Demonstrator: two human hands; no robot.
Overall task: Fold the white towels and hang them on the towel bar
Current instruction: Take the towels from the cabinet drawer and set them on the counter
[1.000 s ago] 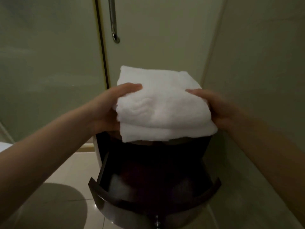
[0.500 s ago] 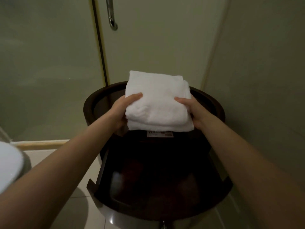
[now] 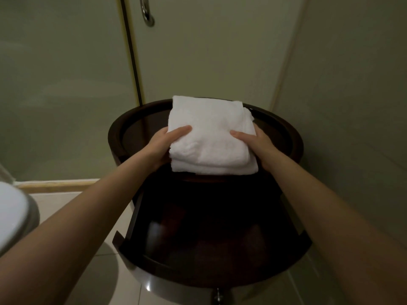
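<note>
A stack of folded white towels (image 3: 211, 133) sits over the top of a round dark wooden cabinet (image 3: 284, 133). My left hand (image 3: 167, 144) grips the stack's left edge, thumb on top and fingers underneath. On the right edge my right hand (image 3: 255, 144) holds it the same way. Whether the stack rests fully on the cabinet top cannot be told. No towel bar is in view.
The cabinet's curved drawer (image 3: 211, 269) stands pulled out toward me below the towels. A frosted glass door with a metal handle (image 3: 146, 12) rises behind. A wall is close on the right. A white toilet lid (image 3: 11, 214) shows at lower left on the tiled floor.
Both hands moved the folded towels away from me and down, from held in front of the cabinet to over its round top. My view has tilted so the cabinet top now shows.
</note>
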